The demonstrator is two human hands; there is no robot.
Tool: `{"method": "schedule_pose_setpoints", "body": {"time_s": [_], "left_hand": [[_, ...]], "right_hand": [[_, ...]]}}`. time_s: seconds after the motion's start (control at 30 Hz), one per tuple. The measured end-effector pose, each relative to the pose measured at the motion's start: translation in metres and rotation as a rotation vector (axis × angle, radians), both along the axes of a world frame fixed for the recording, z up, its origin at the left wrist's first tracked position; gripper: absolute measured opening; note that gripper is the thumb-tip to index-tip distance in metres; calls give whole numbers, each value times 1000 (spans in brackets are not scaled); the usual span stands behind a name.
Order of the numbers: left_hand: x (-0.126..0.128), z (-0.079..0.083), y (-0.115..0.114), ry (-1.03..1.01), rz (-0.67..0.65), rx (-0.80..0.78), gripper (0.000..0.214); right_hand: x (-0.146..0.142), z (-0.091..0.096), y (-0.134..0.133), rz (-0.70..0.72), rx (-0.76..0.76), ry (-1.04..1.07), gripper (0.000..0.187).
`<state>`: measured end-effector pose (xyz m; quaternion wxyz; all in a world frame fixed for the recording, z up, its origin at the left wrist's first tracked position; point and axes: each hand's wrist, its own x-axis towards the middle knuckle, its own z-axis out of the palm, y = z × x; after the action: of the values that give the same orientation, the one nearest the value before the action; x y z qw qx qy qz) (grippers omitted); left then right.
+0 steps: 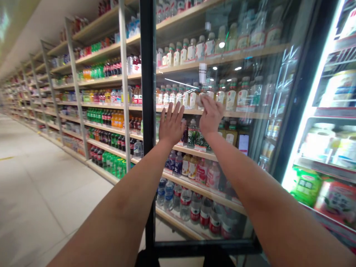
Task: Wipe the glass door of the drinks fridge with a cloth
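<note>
A tall glass door (148,92) with a black frame stands open in front of me. My left hand (171,126) lies against the glass with its fingers stretched out and spread, holding nothing. To its right and slightly higher, my right hand (210,115) is at the glass with its fingers bent and closed together. A small pale patch shows at its fingertips, too blurred to name. Through the glass, bottles with white labels (191,50) appear on shelves behind the hands.
At right is a lit cooler with a green package (306,185) and a red package (338,202). Shelving with soft drink bottles (96,115) runs off to the left beside the tiled floor (36,185). Water bottles (185,204) stand low behind the glass.
</note>
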<state>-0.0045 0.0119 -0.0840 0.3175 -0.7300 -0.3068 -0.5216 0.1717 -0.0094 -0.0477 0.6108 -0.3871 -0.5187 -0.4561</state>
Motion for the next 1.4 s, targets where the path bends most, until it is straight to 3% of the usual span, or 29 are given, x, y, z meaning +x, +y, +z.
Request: {"method": "schedule_pose_setpoints", "body": {"time_s": [0.1, 0.17, 0.2, 0.27, 0.4, 0.47, 0.53, 0.6, 0.7, 0.83, 0.93, 1.0, 1.03, 1.1, 1.17, 1.33, 1.4], "left_hand": [[-1, 0, -1, 13, 10, 6, 59], [-1, -1, -1, 23, 26, 9, 59], [-1, -1, 0, 25, 32, 9, 59], [-2, -2, 1, 27, 38, 13, 59], [-2, -3, 4, 25, 55, 62, 59], [-2, -4, 5, 27, 66, 74, 59], [-1, -4, 5, 32, 70, 76, 59], [-1, -4, 4, 32, 64, 72, 59], [-1, -3, 3, 27, 46, 56, 59], [-1, -3, 2, 26, 32, 55, 59], [-1, -3, 3, 27, 28, 61, 59], [-1, -3, 4, 27, 29, 65, 59], [-1, -3, 4, 27, 30, 65, 59], [0, -3, 5, 24, 29, 64, 59], [0, -3, 6, 23, 28, 71, 60], [-1, -4, 6, 26, 27, 88, 60], [-1, -4, 5, 25, 28, 78, 60]], "right_hand": [[-19, -64, -14, 6, -122, -183, 49], [-19, -83, -20, 2, -182, -271, 48], [-16, -82, -20, -8, -204, -297, 47], [-7, -60, -18, -51, -238, -306, 47], [12, 25, -7, -167, -223, -165, 55], [20, 63, -2, -144, -169, -92, 57], [27, 83, 1, -107, -109, -60, 57], [29, 80, 0, -103, -75, -71, 55], [25, 35, -5, -124, -52, -117, 52], [25, -70, -20, -112, -78, -304, 51], [38, -137, -33, -121, -240, -590, 50], [50, -157, -40, -127, -306, -738, 48], [55, -158, -43, -130, -333, -799, 47], [64, -143, -44, -140, -368, -881, 46], [69, -110, -41, -144, -346, -862, 45], [68, -4, -25, -121, -173, -411, 51], [60, 25, -18, -113, -127, -225, 52]]}}
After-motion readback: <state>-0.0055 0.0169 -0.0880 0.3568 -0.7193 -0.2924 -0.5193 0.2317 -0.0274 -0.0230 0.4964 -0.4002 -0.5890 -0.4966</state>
